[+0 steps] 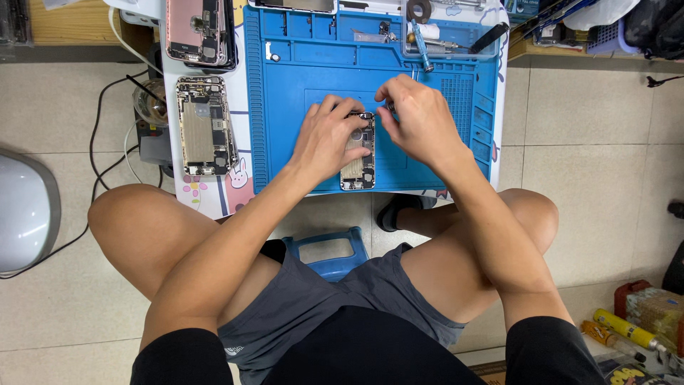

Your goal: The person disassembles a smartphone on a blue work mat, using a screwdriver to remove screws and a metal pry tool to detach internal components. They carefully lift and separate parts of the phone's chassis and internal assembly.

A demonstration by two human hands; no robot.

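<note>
An opened phone body [358, 167] with its insides exposed lies on a blue work mat [299, 121] on a small low table. My left hand [329, 137] rests on the phone's left side and holds it down, fingers curled over its upper part. My right hand [418, 117] is just right of the phone's top end, fingertips pinched together near the upper edge; whether something small sits between them I cannot tell.
Two more opened phone bodies lie left of the mat, one silver [205, 125] and one pink [199, 32]. A clear tray [449, 32] with a blue screwdriver [420, 46] sits at the mat's far end. A blue stool [329, 251] is under me. Cables [107, 157] run over the floor at left.
</note>
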